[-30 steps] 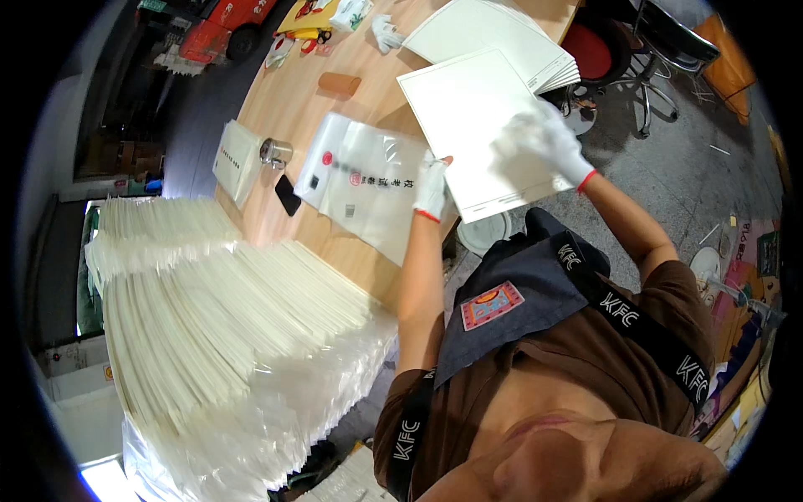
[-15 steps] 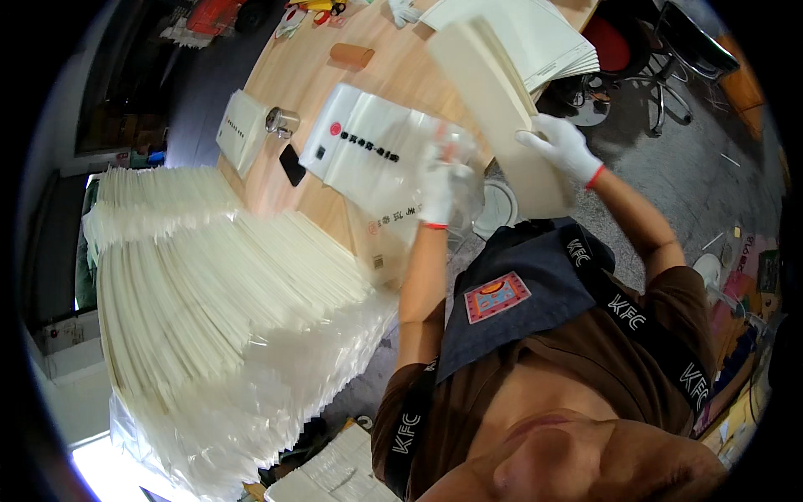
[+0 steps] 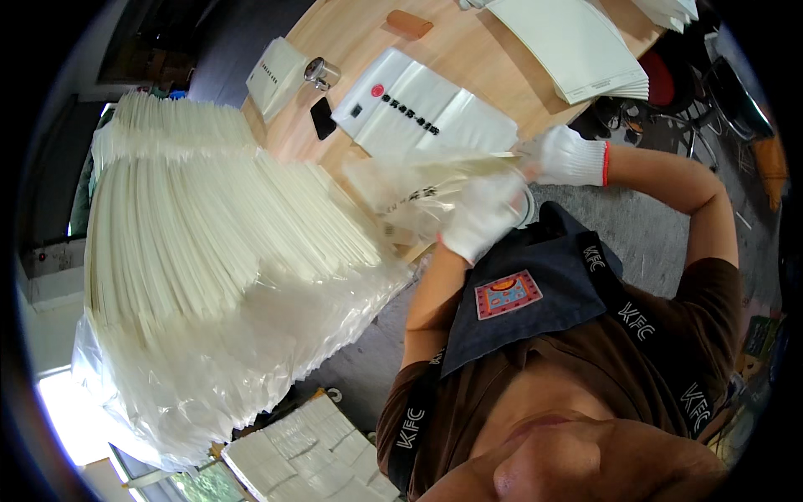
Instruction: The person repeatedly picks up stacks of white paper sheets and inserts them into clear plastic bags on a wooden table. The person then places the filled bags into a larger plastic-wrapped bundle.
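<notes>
Both hands wear white gloves and meet at the near edge of a wooden table. My left hand grips a clear plastic bag with dark print, lifted off the table. My right hand pinches the bag's open end, where a thin white sheet shows edge-on inside it. Just beyond lies a flat pile of clear printed bags. A stack of white sheets rests farther off on the table.
A big slanted heap of white packed bags fills the left side. On the table are a black phone, a metal cylinder, a white box and a brown block. A red-seated chair stands at the right.
My right hand lifted a white sheet off the stack, turned it edge-on and drew it toward me. My left hand raised a clear bag, and the sheet now sits in it.
</notes>
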A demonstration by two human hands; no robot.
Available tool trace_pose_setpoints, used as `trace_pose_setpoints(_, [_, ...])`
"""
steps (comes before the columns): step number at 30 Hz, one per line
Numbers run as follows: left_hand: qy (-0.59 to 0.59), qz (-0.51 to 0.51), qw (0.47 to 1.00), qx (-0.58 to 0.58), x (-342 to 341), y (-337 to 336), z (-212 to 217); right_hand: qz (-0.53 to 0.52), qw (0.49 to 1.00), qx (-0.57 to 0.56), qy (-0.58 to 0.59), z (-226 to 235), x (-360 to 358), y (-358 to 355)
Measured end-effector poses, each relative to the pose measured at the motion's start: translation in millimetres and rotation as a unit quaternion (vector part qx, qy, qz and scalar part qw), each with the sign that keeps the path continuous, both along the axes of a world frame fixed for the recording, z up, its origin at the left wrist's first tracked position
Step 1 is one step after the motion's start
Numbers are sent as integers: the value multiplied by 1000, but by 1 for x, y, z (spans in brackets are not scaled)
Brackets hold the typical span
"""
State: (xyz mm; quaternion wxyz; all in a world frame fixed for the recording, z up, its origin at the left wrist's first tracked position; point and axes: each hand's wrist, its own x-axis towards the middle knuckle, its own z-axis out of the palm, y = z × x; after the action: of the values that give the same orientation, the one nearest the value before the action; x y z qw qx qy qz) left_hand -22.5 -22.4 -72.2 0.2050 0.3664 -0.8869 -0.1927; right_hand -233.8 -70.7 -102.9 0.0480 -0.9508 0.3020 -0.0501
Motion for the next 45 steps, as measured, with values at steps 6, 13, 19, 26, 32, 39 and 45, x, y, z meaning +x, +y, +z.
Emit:
trace_pose_setpoints(6, [269, 211, 940, 9, 42, 59, -122, -187, 761, 498, -372, -49, -18, -34])
trace_pose_setpoints(13, [189, 56, 980, -15, -25, -27, -8, -202, 892, 213, -344, -47, 73, -56])
trace_pose_setpoints(19, [167, 124, 976, -62, -16, -43, -50, -200, 959, 83, -184, -59, 82, -15])
trace_pose_setpoints(26, [119, 109, 987, -14, 7, 44, -110, -281, 944, -131, -114, -69, 46, 9])
trace_pose_setpoints(32, [-1, 430, 901, -60, 102, 40, -156, -271, 958, 25, 91, -88, 30, -3])
trace_pose_setpoints(39, [71, 365, 928, 4, 89, 163, -121, -268, 897, 289, 200, -8, 16, 88])
trace_pose_setpoints(45, [-55, 454, 881, -123, 79, 111, -134, -197, 955, 102, 195, -46, 12, 65])
